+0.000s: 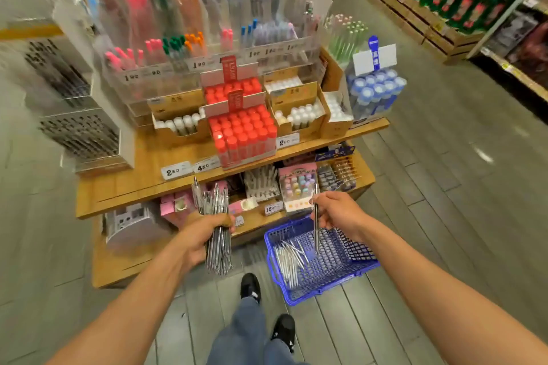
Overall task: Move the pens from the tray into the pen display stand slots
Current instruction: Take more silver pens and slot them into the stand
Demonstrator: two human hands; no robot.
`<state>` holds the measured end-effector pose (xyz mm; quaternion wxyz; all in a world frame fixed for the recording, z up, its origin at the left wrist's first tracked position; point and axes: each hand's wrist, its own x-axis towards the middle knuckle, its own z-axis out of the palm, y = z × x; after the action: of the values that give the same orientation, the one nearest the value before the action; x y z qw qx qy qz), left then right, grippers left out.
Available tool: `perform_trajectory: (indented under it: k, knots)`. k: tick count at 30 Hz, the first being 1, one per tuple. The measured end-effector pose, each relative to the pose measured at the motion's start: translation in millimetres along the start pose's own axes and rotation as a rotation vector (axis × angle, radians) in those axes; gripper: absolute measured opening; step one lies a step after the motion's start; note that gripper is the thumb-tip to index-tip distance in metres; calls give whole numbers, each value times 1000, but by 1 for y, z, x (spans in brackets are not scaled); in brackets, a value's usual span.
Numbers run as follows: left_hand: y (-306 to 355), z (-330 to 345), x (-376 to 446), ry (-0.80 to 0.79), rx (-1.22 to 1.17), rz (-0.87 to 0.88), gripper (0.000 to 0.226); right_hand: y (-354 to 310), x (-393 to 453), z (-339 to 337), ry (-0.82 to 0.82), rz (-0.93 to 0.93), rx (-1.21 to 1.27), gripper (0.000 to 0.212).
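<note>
Floor [444,175]: grey planks, running under the whole shop aisle where I stand.
Goods shelving [439,3]: far right across the aisle, wooden crates stacked with green and red packets; blurred.
Counter [142,163]: stepped wooden stand straight ahead of me, three levels, price tags along its edges.
Pen display stand [189,24]: clear acrylic tiers at the back of the top level, slots holding pink, green, orange, blue and purple pens upright.
Grey pen racks [80,133]: left end of the counter, two boxes of dark pens; blurred.
Red-capped tubes [243,133]: boxed block at the front centre of the top level, a second block just behind it.
White-capped tubes [302,115]: cardboard boxes on both sides of the red block.
Blue basket [350,264]: on the floor at the foot of the counter, to my right; it serves as the tray.
Loose pens [289,261]: silver-white, lying in the left part of the basket.
Pen bundle [218,234]: many silver pens, upright, in front of the lower shelves.
Left hand [201,237]: fingers wrapped tightly round the middle of the bundle.
Right hand [338,213]: above the basket, fingers pinching one pen.
Single pen [316,225]: silver, hanging vertically, lower tip over the basket.
Shoes [250,286]: black, on the planks below my arms.
</note>
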<state>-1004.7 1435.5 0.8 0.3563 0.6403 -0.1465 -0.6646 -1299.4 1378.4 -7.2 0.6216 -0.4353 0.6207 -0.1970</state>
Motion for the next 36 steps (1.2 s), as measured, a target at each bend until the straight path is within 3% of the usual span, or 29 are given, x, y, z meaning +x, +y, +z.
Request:
perform_trajectory:
  k: [9, 15, 19, 24, 36]
  knots:
    - [9, -134, -52, 40, -182, 26, 7, -72, -15, 132, -81, -65, -158, 18]
    - [37, -232, -76, 50, -232, 64, 37, -117, -19, 236, -172, -157, -208, 20]
    - [59, -285, -88, 41, -192, 85, 27, -144, -23, 301, -198, -166, -189, 15]
    - [80, -324, -97, 5, -203, 89, 29, -167, -30, 349, -196, -139, -251, 23]
    - [124, -356, -59, 20, -266, 88, 17, -215, 30, 397, -97, -377, -205, 20]
